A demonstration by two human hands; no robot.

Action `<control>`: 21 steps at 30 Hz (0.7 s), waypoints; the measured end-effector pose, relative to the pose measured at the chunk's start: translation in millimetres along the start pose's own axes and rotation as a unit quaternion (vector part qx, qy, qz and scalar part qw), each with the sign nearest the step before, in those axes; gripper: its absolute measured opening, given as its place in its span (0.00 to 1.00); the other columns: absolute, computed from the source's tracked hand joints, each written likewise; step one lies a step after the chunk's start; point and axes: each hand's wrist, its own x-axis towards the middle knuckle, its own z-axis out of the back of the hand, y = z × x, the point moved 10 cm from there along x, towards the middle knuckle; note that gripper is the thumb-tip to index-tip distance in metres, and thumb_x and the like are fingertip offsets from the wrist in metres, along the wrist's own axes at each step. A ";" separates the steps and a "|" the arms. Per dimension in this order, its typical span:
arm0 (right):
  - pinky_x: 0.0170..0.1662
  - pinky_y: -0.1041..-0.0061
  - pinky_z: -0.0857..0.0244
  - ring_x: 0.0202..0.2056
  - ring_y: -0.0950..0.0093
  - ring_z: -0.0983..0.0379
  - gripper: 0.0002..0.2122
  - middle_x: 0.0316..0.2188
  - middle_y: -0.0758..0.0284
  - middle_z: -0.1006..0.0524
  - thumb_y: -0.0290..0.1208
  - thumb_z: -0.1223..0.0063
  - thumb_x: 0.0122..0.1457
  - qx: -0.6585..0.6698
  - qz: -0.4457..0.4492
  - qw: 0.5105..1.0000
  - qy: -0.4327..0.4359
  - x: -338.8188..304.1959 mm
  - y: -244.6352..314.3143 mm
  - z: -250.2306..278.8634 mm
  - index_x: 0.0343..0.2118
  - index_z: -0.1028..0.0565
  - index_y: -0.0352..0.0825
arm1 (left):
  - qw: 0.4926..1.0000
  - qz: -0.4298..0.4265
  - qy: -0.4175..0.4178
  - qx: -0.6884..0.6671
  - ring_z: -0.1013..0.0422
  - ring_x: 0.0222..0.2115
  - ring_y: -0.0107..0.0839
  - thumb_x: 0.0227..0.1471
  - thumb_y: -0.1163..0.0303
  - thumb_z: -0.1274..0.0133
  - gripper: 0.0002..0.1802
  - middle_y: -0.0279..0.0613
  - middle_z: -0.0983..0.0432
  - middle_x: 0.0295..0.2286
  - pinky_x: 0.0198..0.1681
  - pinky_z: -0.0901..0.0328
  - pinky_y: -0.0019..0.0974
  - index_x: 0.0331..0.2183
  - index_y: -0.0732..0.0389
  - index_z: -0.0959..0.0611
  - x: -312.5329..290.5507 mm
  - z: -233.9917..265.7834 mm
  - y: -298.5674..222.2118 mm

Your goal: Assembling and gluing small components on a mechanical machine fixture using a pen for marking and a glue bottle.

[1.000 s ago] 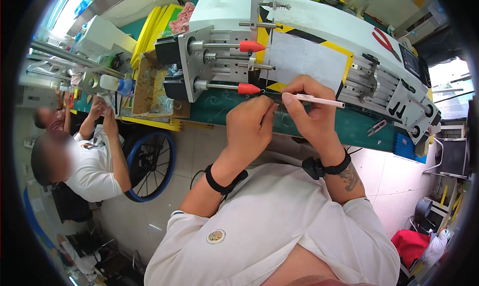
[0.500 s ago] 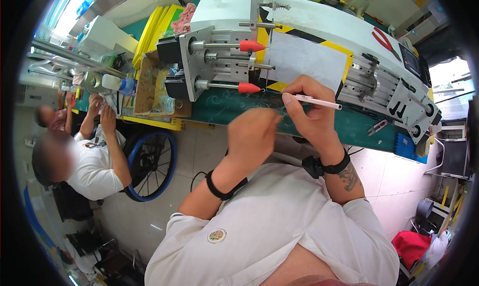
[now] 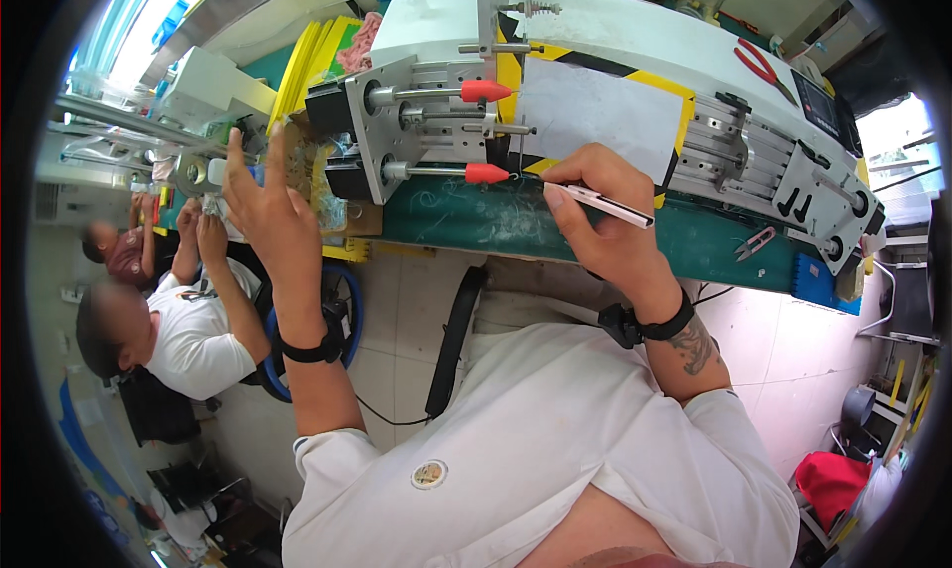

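My right hand (image 3: 607, 216) pinches a slim, pale, pen-shaped tool (image 3: 617, 207) over the front edge of the bench. Its far end lies close to the lower red cone tip (image 3: 486, 173) of a metal machine, where a small hook shows; whether they touch I cannot tell. A second red cone (image 3: 486, 91) sits farther back on a parallel rod. Well to the left, my left hand (image 3: 270, 206) is raised with fingers spread, empty as far as I can see, in front of a cardboard box (image 3: 369, 218).
Along the green bench (image 3: 446, 216) lie small thread snips (image 3: 755, 243) and red-handled pliers (image 3: 764, 70). A sheet bordered in yellow and black (image 3: 600, 117) lies between the machine's motor plate (image 3: 369, 137) and right-hand rails (image 3: 719, 142). Co-workers (image 3: 188, 320) sit at the left beside a blue-rimmed wheel (image 3: 347, 300).
My left hand has swung from beside my right hand far to the left, and its closed fingers have spread. My right hand has shifted slightly left, and the tool slopes more steeply.
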 end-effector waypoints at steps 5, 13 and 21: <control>0.36 0.68 0.28 0.32 0.65 0.21 0.04 0.32 0.62 0.17 0.22 0.32 0.61 -0.021 0.019 1.000 0.003 1.4 4.3 -1.1 0.38 0.16 0.31 | 0.922 -0.176 0.047 -0.343 0.21 0.36 0.41 0.51 0.85 0.38 0.34 0.39 0.21 0.32 0.43 0.24 0.42 0.57 0.47 0.08 24.2 31.2 -103.4; 0.37 0.67 0.27 0.33 0.64 0.21 0.05 0.32 0.61 0.17 0.21 0.31 0.59 -0.018 0.010 1.000 0.003 -0.3 4.1 -4.5 0.38 0.15 0.32 | 0.809 -0.388 0.196 -0.395 0.18 0.33 0.41 0.54 0.70 0.38 0.11 0.35 0.21 0.28 0.33 0.28 0.44 0.41 0.51 0.10 34.9 11.6 -193.2; 0.38 0.68 0.27 0.34 0.65 0.20 0.05 0.33 0.62 0.16 0.20 0.31 0.59 -0.022 0.012 1.000 0.004 -2.5 5.9 -5.5 0.38 0.15 0.32 | 0.812 -0.387 0.223 -0.376 0.19 0.32 0.44 0.59 0.69 0.36 0.05 0.35 0.19 0.30 0.32 0.29 0.46 0.39 0.52 0.11 33.4 2.1 -198.6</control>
